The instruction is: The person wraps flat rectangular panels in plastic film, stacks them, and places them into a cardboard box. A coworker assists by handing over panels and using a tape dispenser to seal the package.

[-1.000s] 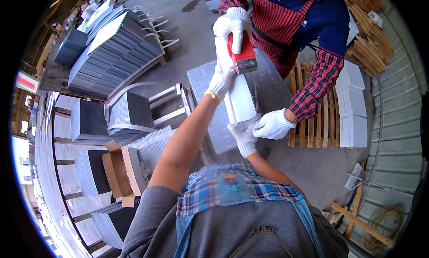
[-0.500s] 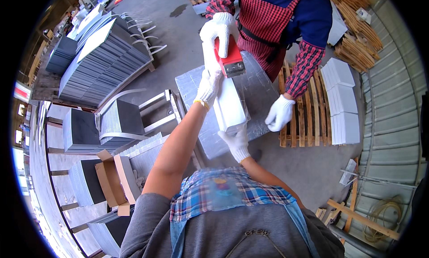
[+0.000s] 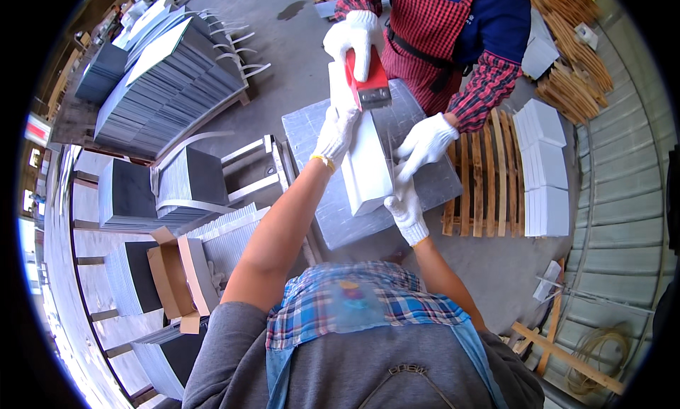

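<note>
Holding a white box [image 3: 368, 161] steady, both of the person's gloved hands brace it on the grey slab [image 3: 312, 136] that serves as tabletop. The left hand [image 3: 336, 129] lies on the box's far upper part, fingers pressed together and flat against the top face, seemingly to keep it from sliding. The right hand [image 3: 405, 207] is at the box's near right corner, fingers curled round the edge, likely propping that end so the box stays tilted toward the co-worker. Beyond the box, the co-worker's gloved hand [image 3: 354, 37] grips a red tool [image 3: 368, 80] whose metal end sits at the box's far end, as if working along the seam. Their other hand [image 3: 425, 140] rests on the box's right side, fingers spread, adding a third brace. Right of the box, a wooden pallet [image 3: 482, 175] carries more white boxes [image 3: 545, 165]. Left of the box stand strapped stacks of grey tiles [image 3: 177, 83] and an open carton [image 3: 177, 274].
</note>
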Motion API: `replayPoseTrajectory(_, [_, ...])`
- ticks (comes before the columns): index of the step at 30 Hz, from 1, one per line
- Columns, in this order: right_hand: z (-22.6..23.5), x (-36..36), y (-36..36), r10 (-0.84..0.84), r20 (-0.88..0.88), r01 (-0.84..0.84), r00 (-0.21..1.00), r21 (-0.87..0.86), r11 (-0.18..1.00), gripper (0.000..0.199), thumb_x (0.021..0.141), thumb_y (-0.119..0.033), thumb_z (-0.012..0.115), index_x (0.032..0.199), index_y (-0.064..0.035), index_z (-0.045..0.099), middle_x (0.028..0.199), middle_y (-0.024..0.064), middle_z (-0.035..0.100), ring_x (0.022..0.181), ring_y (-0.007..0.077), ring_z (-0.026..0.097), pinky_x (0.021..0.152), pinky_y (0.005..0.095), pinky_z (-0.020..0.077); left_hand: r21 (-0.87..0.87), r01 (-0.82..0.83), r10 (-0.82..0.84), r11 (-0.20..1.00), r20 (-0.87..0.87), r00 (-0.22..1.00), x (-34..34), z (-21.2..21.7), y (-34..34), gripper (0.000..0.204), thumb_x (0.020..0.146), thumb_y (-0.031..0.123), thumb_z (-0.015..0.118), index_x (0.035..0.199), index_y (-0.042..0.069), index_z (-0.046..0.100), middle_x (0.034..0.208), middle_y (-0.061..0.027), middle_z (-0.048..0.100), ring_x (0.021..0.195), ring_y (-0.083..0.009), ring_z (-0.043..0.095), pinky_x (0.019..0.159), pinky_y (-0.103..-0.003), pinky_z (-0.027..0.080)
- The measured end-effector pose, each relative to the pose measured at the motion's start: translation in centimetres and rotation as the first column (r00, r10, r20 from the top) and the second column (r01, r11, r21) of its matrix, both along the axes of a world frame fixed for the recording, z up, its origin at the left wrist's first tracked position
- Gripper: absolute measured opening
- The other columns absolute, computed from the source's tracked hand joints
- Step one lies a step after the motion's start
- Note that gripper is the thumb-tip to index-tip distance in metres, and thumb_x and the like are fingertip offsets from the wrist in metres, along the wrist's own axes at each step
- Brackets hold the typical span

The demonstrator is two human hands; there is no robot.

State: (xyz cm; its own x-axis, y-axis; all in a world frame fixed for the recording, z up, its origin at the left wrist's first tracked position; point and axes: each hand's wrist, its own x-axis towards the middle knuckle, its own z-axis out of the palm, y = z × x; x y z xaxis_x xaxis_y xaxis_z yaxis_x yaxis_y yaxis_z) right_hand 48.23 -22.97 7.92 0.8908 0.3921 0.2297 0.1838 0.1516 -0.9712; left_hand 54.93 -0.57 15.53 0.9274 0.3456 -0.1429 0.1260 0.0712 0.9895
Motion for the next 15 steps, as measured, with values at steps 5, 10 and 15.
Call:
replayPoseTrajectory(5, [1.5,-1.9,2.8,0.161,-0.113,-0.151,0.981,0.093,0.984,0.070,0.089,-0.029,0.076,0.144,-0.0021,0.043,0.124,0.0097,0.061,0.115,0.0206,0.058,0.101,0.0330,0.0471,-0.083,0.018,-0.015,0.996,0.036,0.999,-0.2,-0.7,0.9,0.048,0.099,0.031,0.057,0.135,0.002,0.045,0.119,-0.0120,0.061,0.107,-0.0205,0.062,0.092,-0.035,0.052])
replayPoseTrajectory(10, [-1.9,-1.7,-0.3,0.235,-0.209,-0.304,0.949,-0.419,0.856,0.069,0.089,-0.032,0.076,0.143,-0.0017,0.045,0.130,0.0107,0.060,0.118,0.0245,0.059,0.104,0.0382,0.0458,-0.422,0.125,-0.061,0.898,0.160,0.985,-0.8,-0.6,0.5,0.028,0.102,0.017,0.051,0.128,0.007,0.053,0.111,-0.0091,0.066,0.100,-0.0235,0.069,0.087,-0.039,0.061])
replayPoseTrajectory(15, [2.2,-2.6,-1.0,0.116,-0.140,-0.108,0.983,0.060,0.992,0.092,0.080,-0.040,0.084,0.147,0.0033,0.040,0.141,0.0120,0.054,0.130,0.0229,0.050,0.111,0.0376,0.0377,-0.274,0.073,-0.065,0.959,0.040,0.997,-0.9,1.3,-0.8,0.029,0.103,0.016,0.045,0.129,0.007,0.052,0.114,-0.0080,0.066,0.099,-0.0229,0.070,0.084,-0.039,0.061])
